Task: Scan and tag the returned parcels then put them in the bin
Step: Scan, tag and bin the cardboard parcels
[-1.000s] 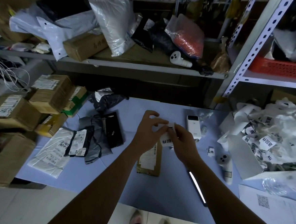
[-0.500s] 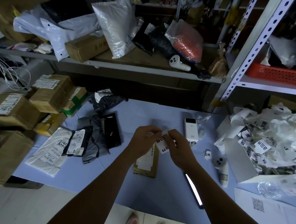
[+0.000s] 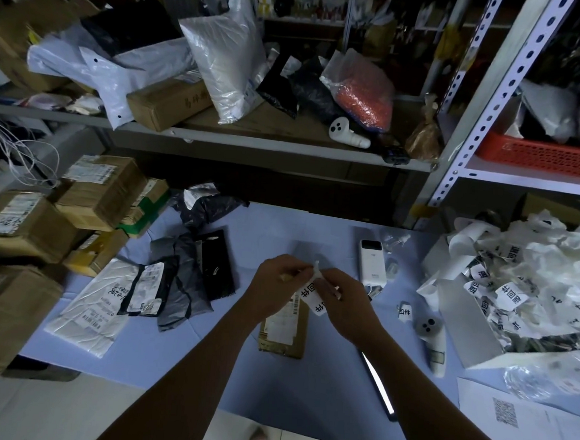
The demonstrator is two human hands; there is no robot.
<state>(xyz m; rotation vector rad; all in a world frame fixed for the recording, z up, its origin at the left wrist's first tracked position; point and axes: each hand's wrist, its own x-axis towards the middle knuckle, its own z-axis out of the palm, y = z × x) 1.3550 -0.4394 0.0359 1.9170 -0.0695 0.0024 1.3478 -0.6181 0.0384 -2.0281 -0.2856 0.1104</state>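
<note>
Your left hand (image 3: 275, 287) and right hand (image 3: 343, 301) are close together above the table (image 3: 321, 393). Each pinches the white tag strip (image 3: 313, 294), the left at its top end and the right along its side; whether the backing is parting I cannot tell. Treat the strip as near weightless, limp and probably sticky on one face, so keep to its edges and corners and let it hang free rather than fold on itself. The small brown parcel (image 3: 284, 327) lies flat on the table directly under your hands, label up. It looks light and fairly stiff, best lifted by its long sides with the top left bare for the tag. At 3 o'clock from the parcel lies the white scanner (image 3: 431, 343), with a loose tag (image 3: 404, 311) near it and, beyond them, an open box of crumpled backing paper (image 3: 530, 291). A white power bank (image 3: 372, 265) sits at 1 o'clock, a dark light bar (image 3: 377, 380) at 4, grey and black mailers (image 3: 182, 274) at 9, and cardboard boxes (image 3: 98, 189) at 10. Nothing lies between tag and parcel; which container is the bin I cannot tell.
</note>
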